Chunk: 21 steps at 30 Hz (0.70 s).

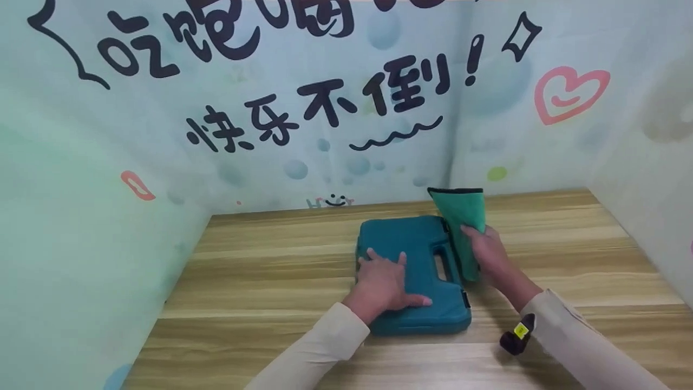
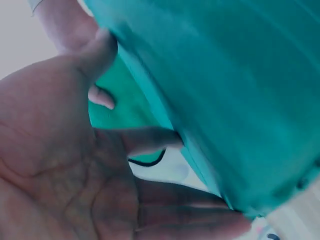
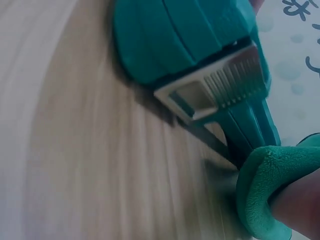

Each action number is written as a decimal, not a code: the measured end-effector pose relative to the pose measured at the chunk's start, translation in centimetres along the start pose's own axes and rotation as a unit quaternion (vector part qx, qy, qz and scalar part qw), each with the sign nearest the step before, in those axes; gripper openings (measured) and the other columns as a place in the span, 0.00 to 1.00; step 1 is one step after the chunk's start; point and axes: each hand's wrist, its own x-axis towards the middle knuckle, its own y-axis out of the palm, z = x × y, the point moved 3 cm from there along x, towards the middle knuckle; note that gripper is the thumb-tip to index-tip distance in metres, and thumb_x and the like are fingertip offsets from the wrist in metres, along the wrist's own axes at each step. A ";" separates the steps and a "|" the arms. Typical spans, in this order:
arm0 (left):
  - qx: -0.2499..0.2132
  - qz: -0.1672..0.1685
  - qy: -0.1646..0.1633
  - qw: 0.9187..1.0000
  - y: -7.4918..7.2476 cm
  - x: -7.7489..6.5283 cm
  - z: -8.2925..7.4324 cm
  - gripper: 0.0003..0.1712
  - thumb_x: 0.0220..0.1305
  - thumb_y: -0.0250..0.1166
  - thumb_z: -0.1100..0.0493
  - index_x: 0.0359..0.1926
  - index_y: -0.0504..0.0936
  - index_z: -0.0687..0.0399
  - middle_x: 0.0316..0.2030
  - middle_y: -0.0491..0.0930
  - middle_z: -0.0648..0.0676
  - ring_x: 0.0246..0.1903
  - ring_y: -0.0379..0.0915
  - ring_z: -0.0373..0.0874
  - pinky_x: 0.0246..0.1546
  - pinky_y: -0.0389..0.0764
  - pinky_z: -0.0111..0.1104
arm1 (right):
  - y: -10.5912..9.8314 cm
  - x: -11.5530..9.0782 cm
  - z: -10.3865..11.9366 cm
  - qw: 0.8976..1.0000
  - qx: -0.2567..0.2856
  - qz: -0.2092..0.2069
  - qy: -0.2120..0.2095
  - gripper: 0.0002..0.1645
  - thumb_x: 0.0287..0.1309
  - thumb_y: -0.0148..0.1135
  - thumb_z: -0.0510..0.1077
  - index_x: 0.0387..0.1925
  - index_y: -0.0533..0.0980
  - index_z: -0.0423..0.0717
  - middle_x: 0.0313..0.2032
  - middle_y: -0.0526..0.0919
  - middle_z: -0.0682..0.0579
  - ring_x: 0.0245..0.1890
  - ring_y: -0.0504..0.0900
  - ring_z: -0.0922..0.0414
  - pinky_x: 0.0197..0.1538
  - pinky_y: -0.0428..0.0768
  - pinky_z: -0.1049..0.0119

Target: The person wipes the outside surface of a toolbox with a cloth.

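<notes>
A teal plastic carrying case [image 1: 417, 238] lies flat on the wooden table, its handle side facing right. My left hand [image 1: 381, 281] rests on the case's top, fingers spread; in the left wrist view its straight fingers reach to the edge of the case [image 2: 230, 100]. On the right, my right hand [image 1: 490, 257] grips a folded green cloth [image 1: 460, 208] with a black edge, thumb across the near face. The cloth stands upright along the handle side. In the right wrist view the plush cloth [image 3: 255, 187] bends around a finger, close to the case's handle and a latch [image 3: 215, 82].
A small black device with a yellow label [image 1: 518, 333] sits at the right sleeve cuff. The wooden table [image 1: 270, 260] meets a printed backdrop [image 1: 303, 179] behind the case, and pale side walls stand left and right.
</notes>
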 end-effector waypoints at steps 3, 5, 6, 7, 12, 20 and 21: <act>-0.049 0.026 0.041 0.998 0.3 0.1 1.1 0.71 0.46 0.62 0.16 0.82 0.49 0.46 0.79 0.45 0.63 0.73 0.42 0.72 0.63 0.65 0.57 | 0.7 0.7 -0.2 1.000 0.005 0.001 0.004 0.38 0.79 0.45 0.53 0.75 0.49 0.34 0.70 0.58 0.36 0.69 0.56 0.41 0.70 0.50 0.37; -0.074 0.038 0.067 0.994 0.8 0.1 1.6 0.74 0.43 0.65 0.16 0.82 0.45 0.44 0.80 0.37 0.61 0.74 0.33 0.72 0.64 0.62 0.59 | 1.0 1.1 -0.3 1.000 0.007 0.006 0.005 0.37 0.79 0.45 0.54 0.74 0.49 0.35 0.69 0.58 0.37 0.69 0.56 0.41 0.70 0.50 0.37; -0.081 0.041 0.077 0.993 1.0 0.1 1.7 0.75 0.42 0.67 0.17 0.83 0.44 0.42 0.80 0.34 0.60 0.74 0.29 0.71 0.64 0.62 0.59 | 1.1 1.2 -0.3 1.000 0.007 0.009 0.005 0.37 0.79 0.44 0.55 0.74 0.50 0.36 0.69 0.58 0.37 0.69 0.56 0.41 0.70 0.49 0.37; -0.082 0.042 0.088 0.992 1.2 0.1 1.8 0.75 0.42 0.68 0.17 0.83 0.42 0.40 0.80 0.33 0.59 0.74 0.27 0.71 0.65 0.60 0.60 | 1.2 1.4 -0.3 1.000 0.006 0.011 0.003 0.36 0.79 0.44 0.55 0.74 0.50 0.36 0.69 0.58 0.37 0.69 0.56 0.40 0.70 0.49 0.37; -0.069 0.033 0.113 0.991 1.7 0.1 1.7 0.75 0.41 0.72 0.19 0.82 0.40 0.32 0.80 0.31 0.59 0.74 0.24 0.73 0.62 0.59 0.66 | 1.2 2.2 -0.5 1.000 0.007 0.018 -0.003 0.37 0.78 0.47 0.54 0.73 0.51 0.35 0.69 0.58 0.37 0.69 0.56 0.41 0.71 0.48 0.38; -0.071 0.021 0.119 0.990 2.0 0.1 1.8 0.73 0.42 0.70 0.18 0.82 0.42 0.30 0.80 0.32 0.61 0.73 0.24 0.75 0.59 0.61 0.68 | 1.6 2.2 -1.2 0.999 0.010 0.037 -0.022 0.36 0.77 0.50 0.50 0.73 0.51 0.33 0.68 0.61 0.36 0.66 0.61 0.41 0.70 0.51 0.39; -0.070 0.022 0.119 0.990 2.1 0.1 1.8 0.73 0.42 0.70 0.18 0.82 0.42 0.30 0.80 0.32 0.61 0.73 0.24 0.75 0.59 0.62 0.68 | 1.7 1.9 -1.3 0.999 0.014 0.039 -0.024 0.36 0.77 0.49 0.50 0.73 0.51 0.34 0.67 0.61 0.36 0.66 0.61 0.41 0.70 0.51 0.39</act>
